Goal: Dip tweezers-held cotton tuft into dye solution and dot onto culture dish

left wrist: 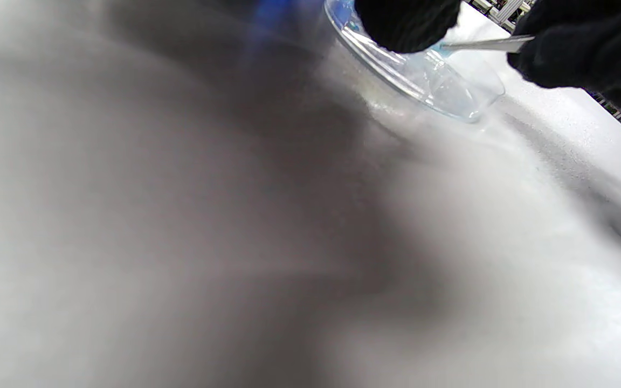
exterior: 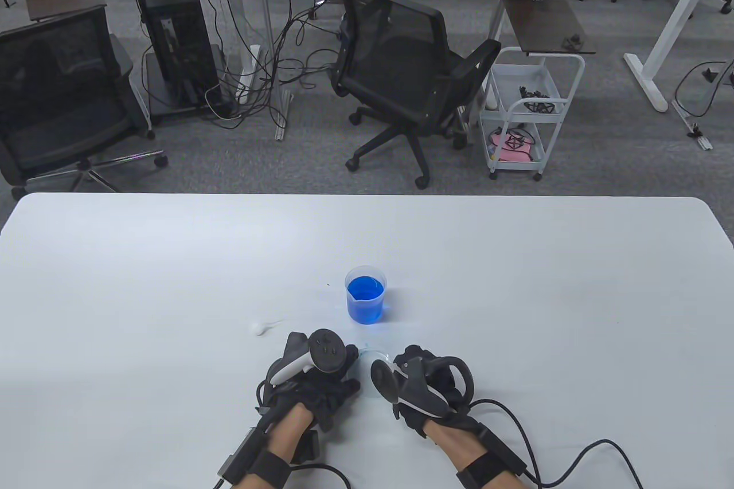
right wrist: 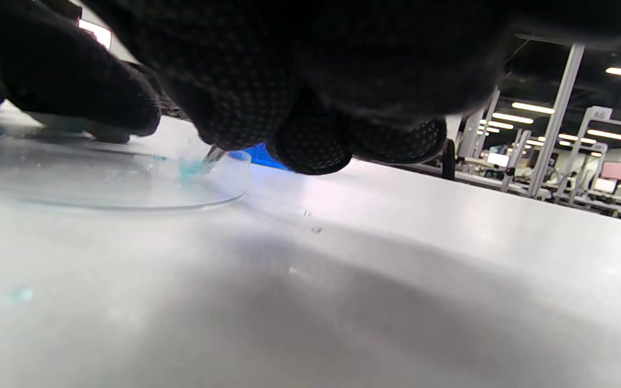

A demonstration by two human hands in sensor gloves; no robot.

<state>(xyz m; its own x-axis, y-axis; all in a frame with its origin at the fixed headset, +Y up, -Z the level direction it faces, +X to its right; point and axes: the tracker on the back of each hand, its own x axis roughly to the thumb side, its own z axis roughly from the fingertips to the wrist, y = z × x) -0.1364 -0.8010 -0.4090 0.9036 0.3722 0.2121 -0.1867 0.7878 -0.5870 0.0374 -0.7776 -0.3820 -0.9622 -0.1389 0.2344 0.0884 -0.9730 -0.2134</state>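
A clear culture dish (exterior: pixel 375 352) lies on the white table between my hands, mostly hidden in the table view. My left hand (exterior: pixel 335 377) holds the dish (left wrist: pixel 440 86) at its rim with a fingertip (left wrist: pixel 405 27). My right hand (exterior: pixel 410 374) grips metal tweezers (left wrist: pixel 485 44). The tweezers' tip (right wrist: pixel 213 155) holds a blue-stained cotton tuft (right wrist: pixel 189 167) down inside the dish (right wrist: pixel 100 178). A small beaker of blue dye (exterior: pixel 366 297) stands just beyond the hands.
A loose white cotton tuft (exterior: pixel 261 328) lies on the table (exterior: pixel 172 282) left of the beaker. A faint blue spot (right wrist: pixel 19 295) and small droplets (right wrist: pixel 316 230) mark the table near the dish. Chairs and carts stand beyond the far edge.
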